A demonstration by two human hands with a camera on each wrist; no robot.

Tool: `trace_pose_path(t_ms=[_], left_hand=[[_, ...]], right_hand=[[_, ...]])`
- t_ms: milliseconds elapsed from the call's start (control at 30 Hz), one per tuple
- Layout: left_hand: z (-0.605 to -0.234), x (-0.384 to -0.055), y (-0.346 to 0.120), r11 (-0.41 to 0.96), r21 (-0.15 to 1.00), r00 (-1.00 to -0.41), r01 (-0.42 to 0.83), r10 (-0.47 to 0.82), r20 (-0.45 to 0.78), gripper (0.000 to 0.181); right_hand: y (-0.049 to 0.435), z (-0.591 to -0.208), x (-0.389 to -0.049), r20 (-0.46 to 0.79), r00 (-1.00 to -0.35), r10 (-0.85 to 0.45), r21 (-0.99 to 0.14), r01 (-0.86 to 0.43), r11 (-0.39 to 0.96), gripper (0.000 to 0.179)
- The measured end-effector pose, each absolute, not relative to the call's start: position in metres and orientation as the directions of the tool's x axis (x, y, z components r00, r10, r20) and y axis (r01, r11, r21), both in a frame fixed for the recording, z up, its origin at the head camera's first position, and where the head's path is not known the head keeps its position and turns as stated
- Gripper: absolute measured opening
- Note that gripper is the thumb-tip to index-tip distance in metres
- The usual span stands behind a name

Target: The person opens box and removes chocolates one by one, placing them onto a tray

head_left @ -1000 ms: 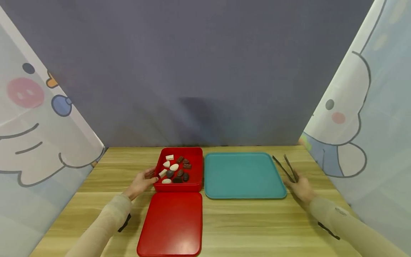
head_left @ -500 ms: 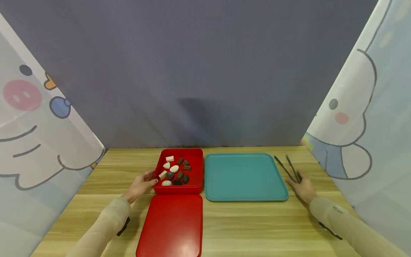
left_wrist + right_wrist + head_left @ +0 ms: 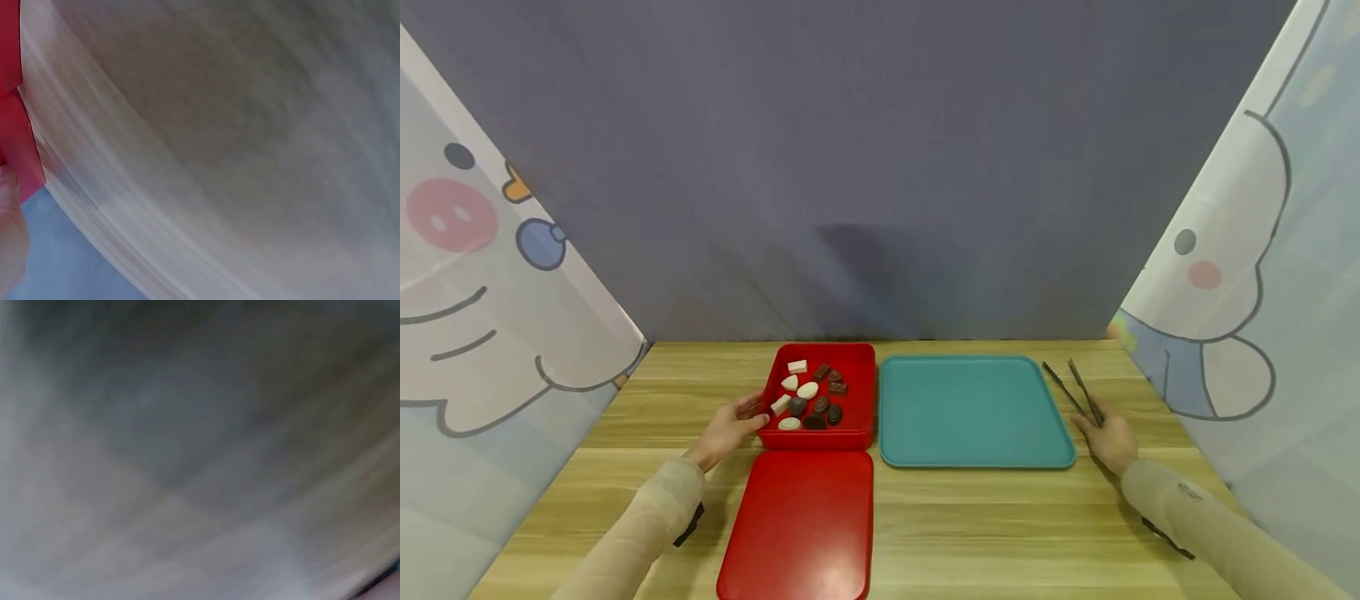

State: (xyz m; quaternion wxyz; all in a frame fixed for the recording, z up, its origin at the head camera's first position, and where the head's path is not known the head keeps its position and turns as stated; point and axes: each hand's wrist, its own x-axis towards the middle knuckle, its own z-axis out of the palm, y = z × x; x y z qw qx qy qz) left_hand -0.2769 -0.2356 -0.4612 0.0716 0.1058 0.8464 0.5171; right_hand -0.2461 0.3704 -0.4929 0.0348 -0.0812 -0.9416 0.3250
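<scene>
Only the head view has shifted slightly since a second ago; both hands, the red box and the tongs keep their places. At the left side of the red box [image 3: 816,439], the grip of the left hand [image 3: 730,429] is on the near corner, thumb over the rim and fingers against the outer wall. One digit also shows against red in the left wrist view, at the frame's edge.

Inside the box lie loose chocolates [image 3: 837,388], some white, some dark brown, with the pale ones mostly toward the left. Just in front of the box, edge to edge with it, the red lid [image 3: 797,525] lies flat on the wooden bench [image 3: 970,525]. Close to the box's right side lies a teal tray [image 3: 973,412], also flat.

Beyond the tray's right edge, the right hand [image 3: 1112,440] has its grip closed around the handle end of the tongs [image 3: 1086,390]. Their two arms stand spread, tips pointing away from the person. Right wrist view is too blurred to add detail.

Behind the bench hangs a grey cloth [image 3: 880,167]; printed cartoon cloths flank it on either side.
</scene>
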Motion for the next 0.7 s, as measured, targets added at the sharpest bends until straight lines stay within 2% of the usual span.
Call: trace_pose_path(t_ms=[267,700], left_hand=[[-0.461,-0.279,-0.236,0.436,0.898,-0.969,0.052,0.238,-0.059,0.059],[-0.460,-0.279,-0.236,0.433,0.901,-0.971,0.039,0.230,-0.068,0.059]], right_hand=[[0.371,-0.489,-0.244,0.085,-0.973,0.214,-0.593,0.123,0.796,0.066],[0.369,-0.475,-0.246,0.078,-0.954,0.289,-0.692,0.157,0.704,0.065]])
